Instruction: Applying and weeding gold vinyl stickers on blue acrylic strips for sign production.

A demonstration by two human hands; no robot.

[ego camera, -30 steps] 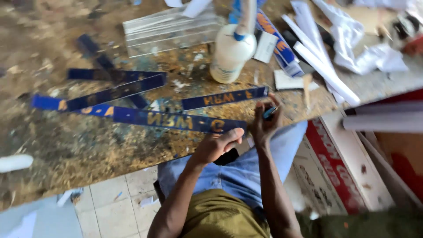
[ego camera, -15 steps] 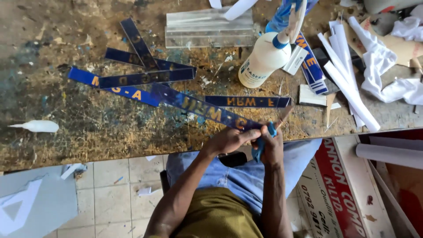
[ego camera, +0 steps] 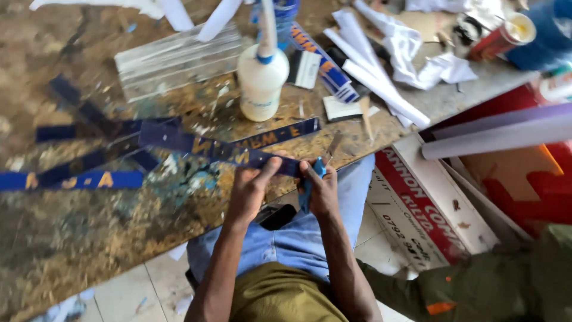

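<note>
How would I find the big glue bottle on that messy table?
Start at the worn wooden table and look along its far side, just above the dark blue strips. The glue bottle stands upright there, cream-white and round with a blue collar, the only bottle among flat scraps.

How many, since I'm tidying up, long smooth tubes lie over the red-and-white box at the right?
2: a long purple tube over the red-and-white box, and a long grey tube directly beside it, nearer the person. Others may lie beyond the frame.

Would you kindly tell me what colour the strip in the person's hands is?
The strip is dark blue with orange lettering, seen best in the head view.
</note>
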